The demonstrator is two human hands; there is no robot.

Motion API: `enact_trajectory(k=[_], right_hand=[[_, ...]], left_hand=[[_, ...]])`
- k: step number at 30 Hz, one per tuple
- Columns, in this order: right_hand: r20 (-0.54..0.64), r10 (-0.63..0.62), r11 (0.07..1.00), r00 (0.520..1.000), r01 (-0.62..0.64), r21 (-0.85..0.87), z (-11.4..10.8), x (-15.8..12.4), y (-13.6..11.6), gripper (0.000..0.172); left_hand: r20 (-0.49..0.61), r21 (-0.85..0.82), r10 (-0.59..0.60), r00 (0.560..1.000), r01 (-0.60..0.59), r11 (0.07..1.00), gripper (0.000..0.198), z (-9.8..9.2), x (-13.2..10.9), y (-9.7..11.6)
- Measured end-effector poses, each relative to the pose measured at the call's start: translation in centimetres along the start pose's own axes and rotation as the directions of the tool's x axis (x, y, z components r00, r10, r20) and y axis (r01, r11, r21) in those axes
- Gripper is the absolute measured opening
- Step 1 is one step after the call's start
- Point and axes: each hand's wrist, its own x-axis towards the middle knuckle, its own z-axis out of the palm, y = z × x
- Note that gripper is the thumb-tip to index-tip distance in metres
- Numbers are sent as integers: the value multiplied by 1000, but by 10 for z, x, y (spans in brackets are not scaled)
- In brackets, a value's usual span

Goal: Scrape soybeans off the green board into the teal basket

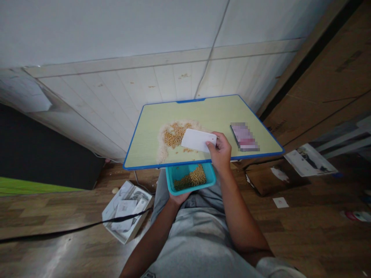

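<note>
1. Pinched between thumb and fingers of the right hand [220,151]: a white plastic card [198,139], low over the tabletop [150,131] near the middle of its near edge.
2. At the card's left end, on the tabletop: a heap of soybeans [174,137] ringed by white rice [161,150], trailing toward the near-left corner.
3. Cupped from below in the left hand [178,197]: a teal tub [191,189], just under the near edge, directly below the card.
4. Fingers wrapped beneath the tub, mostly hidden.
5. Inside the tub: more soybeans [193,178], piled toward its right side.
6. Near the right edge, well apart from the heap: a phone [245,137], lying flat.
</note>
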Motion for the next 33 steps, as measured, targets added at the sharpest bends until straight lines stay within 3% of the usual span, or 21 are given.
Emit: enact_trajectory(k=[5, 13, 18, 26, 33], right_hand=[[-39, -2, 1000, 999, 3, 29, -1, 0, 5, 32], [-100, 14, 996, 995, -5, 84, -2, 2, 9, 38], [-150, 23, 994, 988, -7, 107, -1, 1, 10, 47], [-179, 22, 991, 984, 2, 135, -1, 1, 11, 56], [-263, -29, 986, 964, 71, 152, 0, 2, 15, 54]], left_hand=[[87, 8, -21, 996, 20, 1000, 76, 1, -6, -1], [99, 73, 37, 994, -44, 996, 72, 15, -19, -2], [149, 10, 33, 988, -35, 999, 71, 21, -26, -2], [74, 22, 18, 997, -20, 1000, 79, 12, -25, 0], [102, 59, 20, 995, -26, 998, 55, 6, -21, 3]])
